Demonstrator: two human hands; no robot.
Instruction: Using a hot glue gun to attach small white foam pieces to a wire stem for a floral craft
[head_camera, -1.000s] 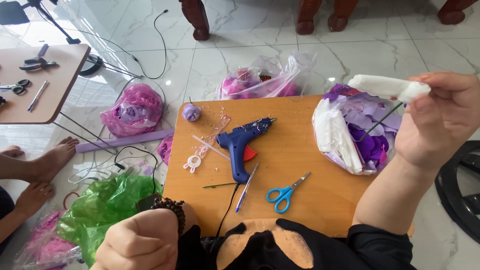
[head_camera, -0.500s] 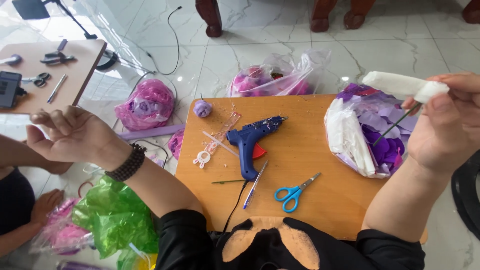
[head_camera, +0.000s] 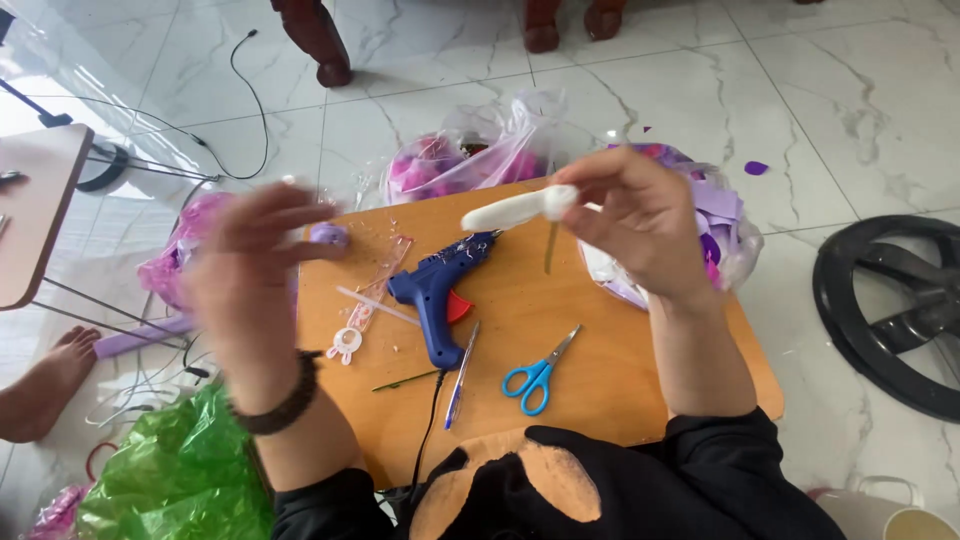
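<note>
My right hand (head_camera: 635, 222) is raised over the small wooden table (head_camera: 600, 400) and grips a white rolled piece on a thin green stem (head_camera: 515, 210). My left hand (head_camera: 248, 270), blurred by motion, is up at the table's left edge with fingers spread and nothing in it, a dark bead bracelet on the wrist. Below the hands lie a blue glue gun (head_camera: 432, 290), blue-handled scissors (head_camera: 538, 372), a pen (head_camera: 460, 375) and a clear glue stick (head_camera: 375, 305).
Clear bags of purple and pink petals (head_camera: 470, 150) sit behind and right of the table. A green plastic bag (head_camera: 180, 475) lies at lower left. Another person's bare foot (head_camera: 45, 385) rests at left. A black wheel-like object (head_camera: 890, 310) lies at right.
My left hand rose from my lap, swung out left, then came in toward the table. My right hand brought the white piece leftward to the table's middle.
</note>
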